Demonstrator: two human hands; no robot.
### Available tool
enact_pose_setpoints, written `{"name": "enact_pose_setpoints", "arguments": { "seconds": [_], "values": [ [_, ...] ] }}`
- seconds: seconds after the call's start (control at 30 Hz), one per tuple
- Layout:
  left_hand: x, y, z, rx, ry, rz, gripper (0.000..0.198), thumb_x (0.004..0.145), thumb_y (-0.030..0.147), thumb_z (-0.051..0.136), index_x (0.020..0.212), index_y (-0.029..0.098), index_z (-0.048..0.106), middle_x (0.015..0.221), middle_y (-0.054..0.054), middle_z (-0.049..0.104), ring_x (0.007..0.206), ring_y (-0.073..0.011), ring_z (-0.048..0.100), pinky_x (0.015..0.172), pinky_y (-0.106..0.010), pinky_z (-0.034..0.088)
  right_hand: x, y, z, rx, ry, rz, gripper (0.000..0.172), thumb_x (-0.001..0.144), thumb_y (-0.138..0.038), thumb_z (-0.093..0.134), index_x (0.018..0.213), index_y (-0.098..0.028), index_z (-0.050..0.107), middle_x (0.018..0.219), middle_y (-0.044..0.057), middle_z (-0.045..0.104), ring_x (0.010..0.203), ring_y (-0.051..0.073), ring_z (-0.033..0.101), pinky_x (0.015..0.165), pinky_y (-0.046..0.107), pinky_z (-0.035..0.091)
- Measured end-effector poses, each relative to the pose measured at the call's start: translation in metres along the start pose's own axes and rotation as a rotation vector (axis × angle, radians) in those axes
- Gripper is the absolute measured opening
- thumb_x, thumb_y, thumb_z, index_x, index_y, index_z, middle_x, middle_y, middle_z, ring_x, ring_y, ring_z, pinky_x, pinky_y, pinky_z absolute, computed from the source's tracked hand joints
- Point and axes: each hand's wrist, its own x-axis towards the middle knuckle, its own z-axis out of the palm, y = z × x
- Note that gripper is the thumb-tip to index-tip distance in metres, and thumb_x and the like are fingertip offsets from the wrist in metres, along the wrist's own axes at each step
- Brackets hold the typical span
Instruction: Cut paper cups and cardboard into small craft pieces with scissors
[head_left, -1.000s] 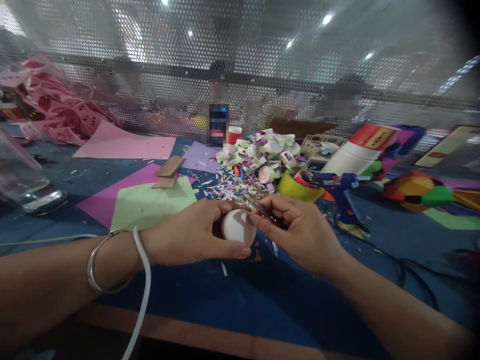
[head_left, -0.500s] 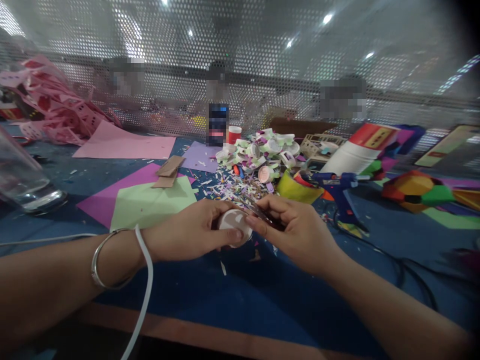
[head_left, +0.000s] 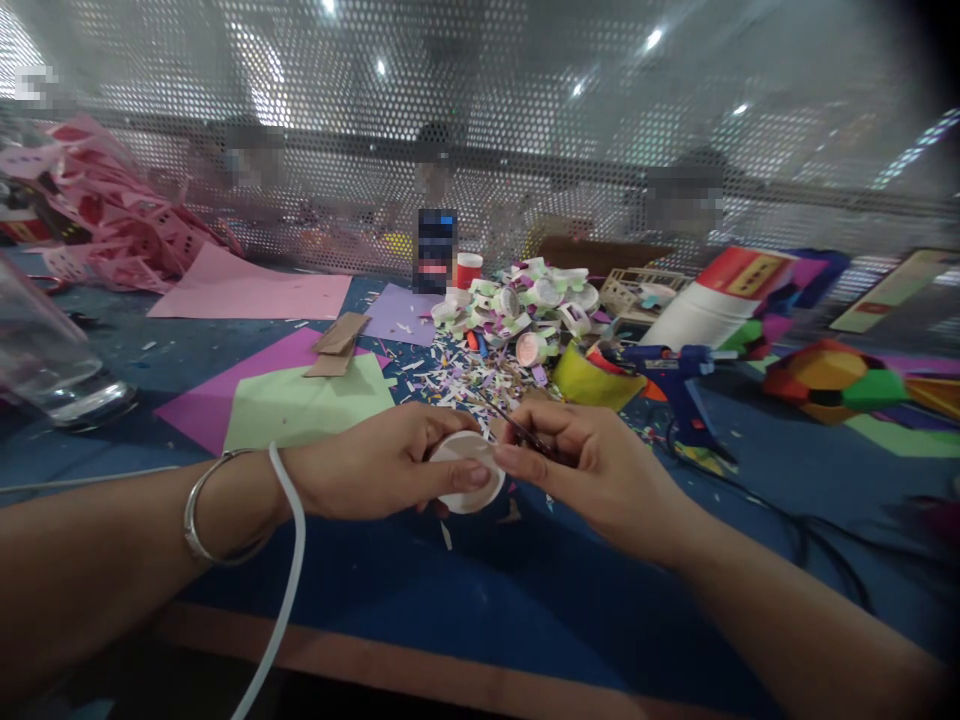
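My left hand (head_left: 409,460) is closed around a small round white paper cup piece (head_left: 474,494), with the thumb pressed on its face. In my right hand (head_left: 592,465) is a pair of dark metal scissors (head_left: 536,440), gripped with bent fingers; their slim blades point up and left, past the cup piece's right edge. Both hands meet at the cup piece, and the right fingertips are at its rim. Fingers cover the scissors' handles. Just beyond the hands lie many small paper scraps (head_left: 480,375) and a heap of cut white and green paper rings (head_left: 532,300).
A blue glue gun (head_left: 686,395) with a black cable stands right. Stacked paper cups (head_left: 712,300) lean behind it. Left are a glass (head_left: 75,385), green paper (head_left: 307,405), pink paper (head_left: 255,285) and pink cut-outs (head_left: 127,210). A perforated metal screen (head_left: 525,130) closes the back.
The cup piece has tilted and dropped slightly, so its round face shows more. My right hand has turned a little, and the scissors' blades show narrower. Things on the table stay put.
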Motion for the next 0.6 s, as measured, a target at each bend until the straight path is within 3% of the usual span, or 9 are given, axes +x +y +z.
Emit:
{"name": "enact_pose_setpoints", "arguments": {
  "seconds": [0.23,0.43,0.6],
  "values": [
    [-0.0003,-0.0003,-0.0020,-0.080,-0.083,0.037,0.026,0.090,0.040,0.065,0.094,0.014,0.060,0.076,0.002,0.060,0.057,-0.0067,0.050,0.050,-0.016,0.042,-0.0008,0.0004,-0.0041,0.165,-0.105,0.015,0.030,0.084,-0.043,0.075,0.078,-0.017,0.061,0.066,-0.004,0.050,0.055,0.007,0.042,0.047,0.020,0.032],
    [0.0006,-0.0008,-0.0008,-0.148,-0.106,0.089,0.022,0.090,0.034,0.066,0.094,0.013,0.062,0.081,0.001,0.058,0.061,-0.0072,0.051,0.050,-0.016,0.045,-0.0020,-0.0009,-0.0066,0.188,-0.168,0.007,0.032,0.087,-0.046,0.070,0.081,-0.017,0.060,0.065,-0.004,0.050,0.051,0.006,0.039,0.044,0.021,0.028],
    [0.0062,-0.0034,-0.0019,-0.186,-0.050,0.096,0.025,0.089,0.038,0.067,0.088,0.013,0.063,0.077,-0.001,0.064,0.062,-0.0078,0.053,0.052,-0.016,0.043,0.0025,0.0054,-0.0070,0.132,-0.093,-0.004,0.034,0.088,-0.049,0.069,0.081,-0.017,0.059,0.064,-0.005,0.048,0.050,0.006,0.036,0.043,0.020,0.024]
  ]
}}
